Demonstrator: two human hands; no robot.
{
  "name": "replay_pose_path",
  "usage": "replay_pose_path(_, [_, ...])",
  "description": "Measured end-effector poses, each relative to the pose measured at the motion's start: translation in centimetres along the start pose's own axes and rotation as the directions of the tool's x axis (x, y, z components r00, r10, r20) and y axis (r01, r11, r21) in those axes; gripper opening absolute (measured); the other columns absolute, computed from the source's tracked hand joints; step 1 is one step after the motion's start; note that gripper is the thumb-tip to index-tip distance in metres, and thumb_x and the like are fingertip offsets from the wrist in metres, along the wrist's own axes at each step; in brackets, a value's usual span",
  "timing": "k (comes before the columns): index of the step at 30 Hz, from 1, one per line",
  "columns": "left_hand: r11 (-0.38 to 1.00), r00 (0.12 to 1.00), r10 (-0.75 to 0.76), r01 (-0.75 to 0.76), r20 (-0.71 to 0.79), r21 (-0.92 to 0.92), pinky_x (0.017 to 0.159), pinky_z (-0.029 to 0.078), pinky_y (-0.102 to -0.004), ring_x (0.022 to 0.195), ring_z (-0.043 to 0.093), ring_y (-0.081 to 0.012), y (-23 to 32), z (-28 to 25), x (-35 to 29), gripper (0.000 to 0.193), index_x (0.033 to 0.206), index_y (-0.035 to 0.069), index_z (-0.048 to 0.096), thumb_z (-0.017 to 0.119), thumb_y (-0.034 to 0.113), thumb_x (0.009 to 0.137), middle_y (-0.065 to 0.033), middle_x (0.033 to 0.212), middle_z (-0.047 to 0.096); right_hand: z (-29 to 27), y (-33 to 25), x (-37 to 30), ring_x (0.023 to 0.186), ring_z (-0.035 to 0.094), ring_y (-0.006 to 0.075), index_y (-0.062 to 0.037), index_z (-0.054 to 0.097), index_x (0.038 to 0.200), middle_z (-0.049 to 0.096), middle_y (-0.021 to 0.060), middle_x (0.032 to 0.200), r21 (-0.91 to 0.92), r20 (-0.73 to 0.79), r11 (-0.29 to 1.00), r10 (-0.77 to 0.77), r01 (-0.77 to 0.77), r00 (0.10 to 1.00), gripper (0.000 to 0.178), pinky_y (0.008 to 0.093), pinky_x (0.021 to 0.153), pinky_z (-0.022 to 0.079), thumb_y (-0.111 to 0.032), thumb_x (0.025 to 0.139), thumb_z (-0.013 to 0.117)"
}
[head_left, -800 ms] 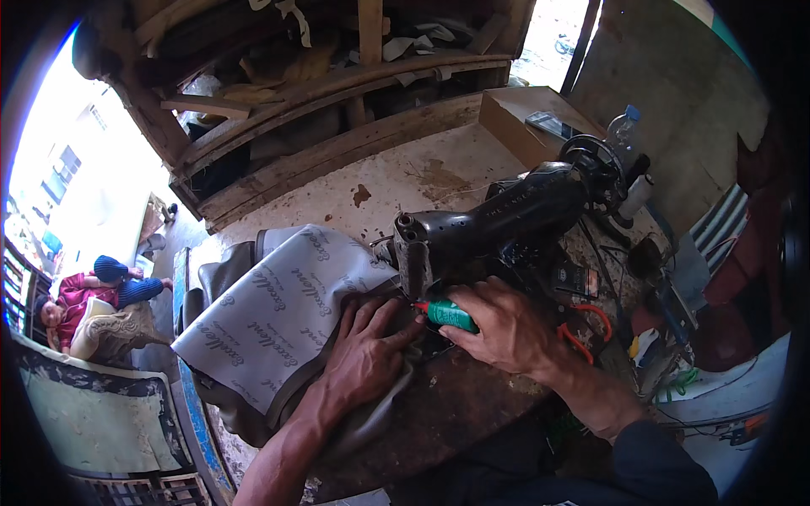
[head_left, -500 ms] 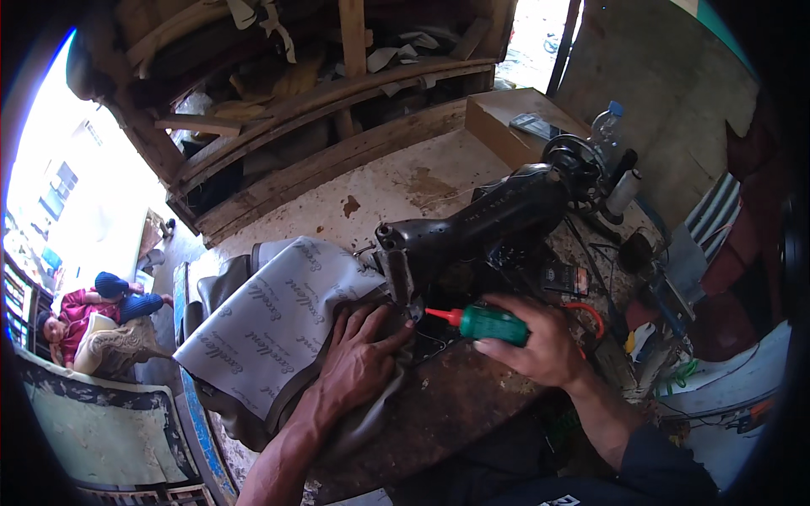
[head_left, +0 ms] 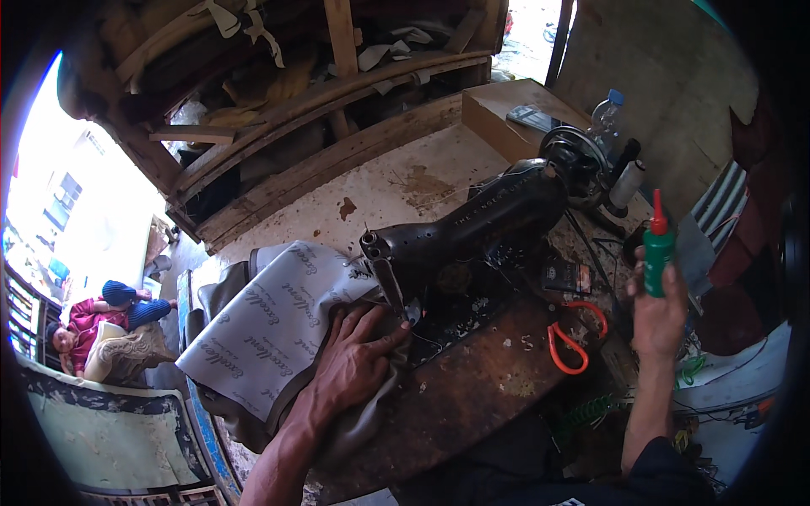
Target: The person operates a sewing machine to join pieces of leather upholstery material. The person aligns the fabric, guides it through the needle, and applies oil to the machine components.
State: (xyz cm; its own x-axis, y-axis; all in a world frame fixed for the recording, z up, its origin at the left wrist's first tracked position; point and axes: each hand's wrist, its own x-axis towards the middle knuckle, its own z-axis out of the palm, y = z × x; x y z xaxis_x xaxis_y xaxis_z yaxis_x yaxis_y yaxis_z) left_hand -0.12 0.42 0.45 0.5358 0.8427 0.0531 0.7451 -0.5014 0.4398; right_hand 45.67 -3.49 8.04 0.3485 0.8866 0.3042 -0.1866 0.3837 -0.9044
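My left hand [head_left: 350,358] lies flat with its fingers spread on brown leather-like fabric [head_left: 380,413], close to the needle end of a black sewing machine [head_left: 481,211]. The fabric's pale printed backing [head_left: 270,325] is turned up to the left of that hand. Off to the right, my right hand [head_left: 658,316] is closed round a green squeeze bottle [head_left: 658,253], held upright with its red nozzle pointing up. Orange-handled scissors [head_left: 567,358] lie on the worn table between my hands, with their blades hidden.
A thread spool [head_left: 626,184] stands by the machine's handwheel. Behind it are a clear bottle [head_left: 605,122] and a cardboard box [head_left: 498,105] with a phone on top. A small dark packet [head_left: 569,277] lies beside the machine. At far left sits a person [head_left: 93,333].
My right hand has carried the green bottle from the needle area to the right and tipped it upright, uncovering the scissors. My left hand stays on the fabric.
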Motion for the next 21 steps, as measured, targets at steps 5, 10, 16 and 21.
replay_pose_path(5, [1.000, 1.000, 0.002, -0.002, -0.019, 0.020, 0.131, 0.019, -0.0619, 0.152, 0.040, -0.0385, -0.3, 0.1, 0.1, 0.062, 0.146, 0.025, 0.070, 0.060, 0.009, 0.087, -0.0184, 0.158, 0.049, -1.9, -0.9, 1.8, 0.111, 0.059, 0.0137, -0.0033, 0.053, 0.153, 0.064, 0.0126, 0.139, 0.015, -0.071, 0.996, -0.083, 0.084, 0.994, 0.058, 0.0330, 0.091, 0.048, -0.030, 0.104, 0.069])
replay_pose_path(10, [1.000, 1.000, -0.002, 0.002, -0.002, 0.011, 0.130, 0.019, -0.0624, 0.152, 0.040, -0.0390, -0.2, -0.2, 0.1, 0.064, 0.146, 0.025, 0.070, 0.059, 0.008, 0.086, -0.0193, 0.158, 0.049, -1.6, -2.2, 3.5, 0.122, 0.058, 0.0135, -0.0026, 0.053, 0.154, 0.063, 0.0091, 0.140, -0.129, -0.156, 0.983, -0.149, 0.130, 0.976, 0.058, 0.0339, 0.100, 0.046, -0.025, 0.103, 0.071])
replay_pose_path(16, [0.999, 0.999, 0.036, -0.035, -0.014, 0.017, 0.129, 0.021, -0.0625, 0.151, 0.040, -0.0412, -0.3, -0.1, 0.7, 0.065, 0.147, 0.024, 0.070, 0.059, 0.008, 0.085, -0.0204, 0.158, 0.049, -4.4, -3.4, 10.1, 0.131, 0.056, 0.0157, -0.0017, 0.056, 0.151, 0.063, 0.0071, 0.140, -0.260, -0.080, 0.950, -0.199, 0.173, 0.977, 0.052, 0.0338, 0.109, 0.042, -0.019, 0.104, 0.070])
replay_pose_path(21, [0.999, 0.999, 0.048, -0.048, -0.003, 0.021, 0.128, 0.027, -0.0570, 0.147, 0.039, -0.0511, -0.4, -0.4, 1.0, 0.069, 0.144, 0.016, 0.071, 0.060, 0.005, 0.076, -0.0295, 0.157, 0.046, -2.4, -3.6, 14.6, 0.124, 0.061, 0.0176, -0.0008, 0.062, 0.141, 0.069, 0.0073, 0.130, -0.544, -0.092, 0.831, -0.198, 0.117, 0.976, 0.057, 0.0335, 0.111, 0.042, -0.028, 0.095, 0.080])
